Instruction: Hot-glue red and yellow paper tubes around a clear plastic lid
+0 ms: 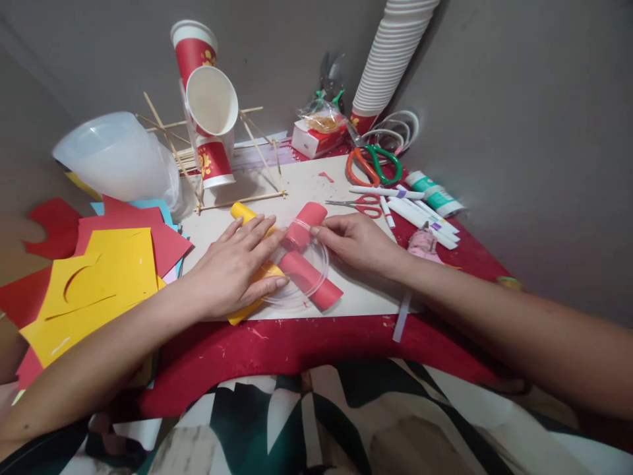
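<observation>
A clear round plastic rim, like a lid, lies on the white board with curved red paper pieces and yellow paper pieces across it. My left hand rests flat over the yellow paper and the rim's left side, fingers stretched out. It hides much of both. Thumb and forefinger of my right hand pinch together at the right edge of the upper red paper strip, beside the clear rim. Small red-handled scissors lie just beyond my right hand.
Behind stands a stick frame bearing red-and-white paper cups. Cut coloured paper is piled at left. Larger scissors, white markers and a green-and-white tube lie at right. A tall cup stack leans behind.
</observation>
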{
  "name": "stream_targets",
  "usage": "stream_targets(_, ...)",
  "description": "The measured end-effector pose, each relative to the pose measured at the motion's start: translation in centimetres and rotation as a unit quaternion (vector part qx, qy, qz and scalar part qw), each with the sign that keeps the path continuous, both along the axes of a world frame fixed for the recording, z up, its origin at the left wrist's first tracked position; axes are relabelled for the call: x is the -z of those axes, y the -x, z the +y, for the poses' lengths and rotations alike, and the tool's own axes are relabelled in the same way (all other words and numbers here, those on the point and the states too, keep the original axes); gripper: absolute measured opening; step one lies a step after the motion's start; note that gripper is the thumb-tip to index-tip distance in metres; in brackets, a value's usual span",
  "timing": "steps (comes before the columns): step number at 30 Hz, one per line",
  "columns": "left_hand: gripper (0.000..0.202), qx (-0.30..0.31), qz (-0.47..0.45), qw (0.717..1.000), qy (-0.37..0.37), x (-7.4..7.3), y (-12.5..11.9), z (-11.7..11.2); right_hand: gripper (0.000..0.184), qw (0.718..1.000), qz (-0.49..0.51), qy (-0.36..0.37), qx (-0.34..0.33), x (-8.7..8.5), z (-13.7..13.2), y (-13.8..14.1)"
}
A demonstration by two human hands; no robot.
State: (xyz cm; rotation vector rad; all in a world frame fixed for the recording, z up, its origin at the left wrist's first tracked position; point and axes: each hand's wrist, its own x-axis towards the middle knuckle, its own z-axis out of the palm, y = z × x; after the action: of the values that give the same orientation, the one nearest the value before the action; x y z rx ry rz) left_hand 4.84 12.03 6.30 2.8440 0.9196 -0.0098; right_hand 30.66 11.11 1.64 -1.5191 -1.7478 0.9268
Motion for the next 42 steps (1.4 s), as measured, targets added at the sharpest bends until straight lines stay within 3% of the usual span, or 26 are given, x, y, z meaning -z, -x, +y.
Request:
stream_targets(10, 0.076, 0.003, 0.029, 0.999, 0.038, 1.3, 0.0, 0.2, 0.044, 1.0, 0.014, 0.015, 0.015, -0.3, -0.3, 0.0)
stream_targets(19, 0.073, 0.012, 0.0, 1.0, 0.026, 1.8, 0.2, 0.4, 0.061, 0.998, 0.021, 0.014, 0.061, -2.8, -2.3, -1.0)
stream_targets(23, 0.074, 0.01, 0.012, 1.0, 0.024, 1.7, 0.1, 0.4, 0.058, 0.996, 0.03, 0.0, 0.079, -3.4, -3.6, -1.0)
stream_targets(27, 0.074, 0.005, 0.019, 1.0, 0.021, 1.6, 0.0, 0.3, 0.044, 0.997, 0.007, 0.01, 0.079, -2.8, -3.7, -1.0)
stream_targets(36, 0.074, 0.003, -0.008, 1.0, 0.025, 1.8, 0.2, 0.4, 0.017, 0.987, 0.055, 0.136, 0.065, 0.6, -2.1, -0.9)
stream_targets(42, 0.076, 0.001, 0.01, 1.0, 0.022, 1.9, 0.1, 0.4, 0.01, 0.992, -0.073, 0.093, 0.053, 0.8, -1.6, -0.3)
